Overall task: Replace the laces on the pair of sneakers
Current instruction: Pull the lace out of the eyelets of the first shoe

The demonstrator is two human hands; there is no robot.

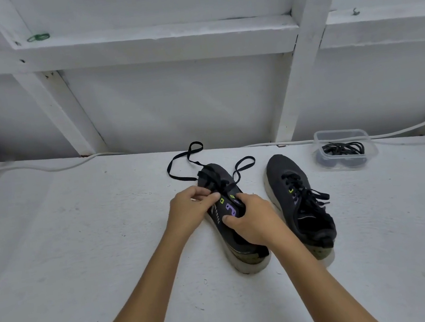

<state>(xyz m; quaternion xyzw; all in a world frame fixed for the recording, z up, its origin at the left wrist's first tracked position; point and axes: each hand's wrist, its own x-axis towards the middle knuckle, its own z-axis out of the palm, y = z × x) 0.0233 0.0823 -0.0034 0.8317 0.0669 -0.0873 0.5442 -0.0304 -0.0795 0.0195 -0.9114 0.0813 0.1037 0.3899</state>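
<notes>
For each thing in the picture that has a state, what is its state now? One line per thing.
Left sneaker: on the surface, partly unlaced, both hands on it.
Flat black lace: loose, trailing past the toe.
Right sneaker: on the surface, laced, untouched.
Plastic container: open, no lid, black laces inside.
Left hand: pinches the lace at the eyelets.
Right hand: grips the sneaker's upper.

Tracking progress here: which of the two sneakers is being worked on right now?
The left sneaker, held by both hands; its lace trails loose past the toe. The right sneaker stands untouched, fully laced.
</notes>
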